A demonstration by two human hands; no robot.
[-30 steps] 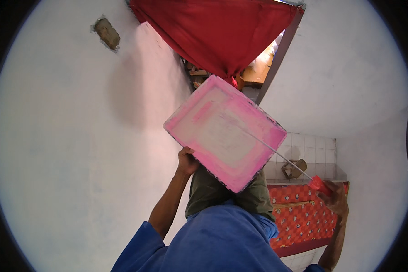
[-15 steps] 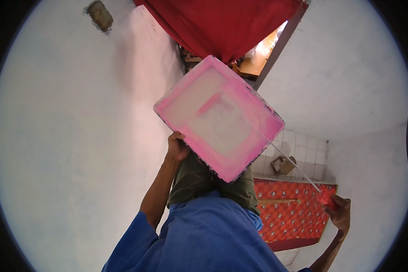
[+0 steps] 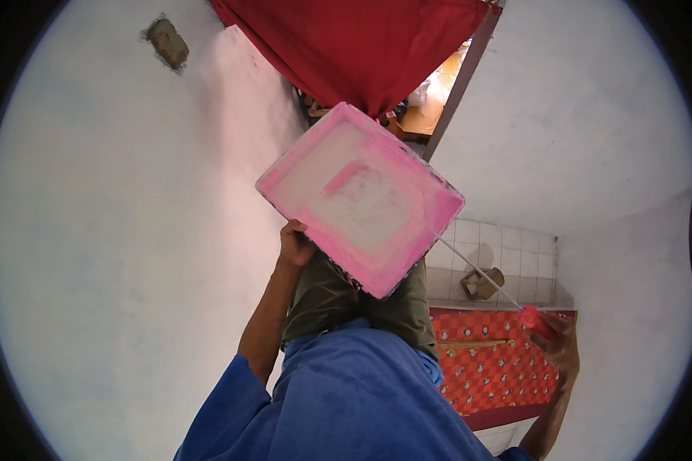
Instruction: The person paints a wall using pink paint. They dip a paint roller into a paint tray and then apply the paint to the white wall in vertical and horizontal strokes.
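A pink paint tray (image 3: 442, 192) coated with white paint is held out in front of my legs, turned cornerwise. My left hand (image 3: 296, 244) grips its near left edge, with the thumb over the rim and the other fingers hidden underneath. At the right, my right hand (image 3: 559, 344) is closed around the red handle of a paint roller (image 3: 532, 316). The roller's thin metal rod runs up and left over the tray's right edge. Its far end lies in the tray, where the roller head blends into the white paint and is hard to make out.
White walls rise at both sides; the left one has a rough hole (image 3: 168, 44). Beyond the tray hangs a red curtain (image 3: 354, 54) in a doorway. A red patterned mattress (image 3: 477, 376) with a stick (image 3: 473, 343) on it and a brownish block (image 3: 482, 284) lie to the right.
My right hand has come left and slightly up with the roller handle, toward the tray. The tray appears a little farther left, as does the curtain. Both grips are unchanged.
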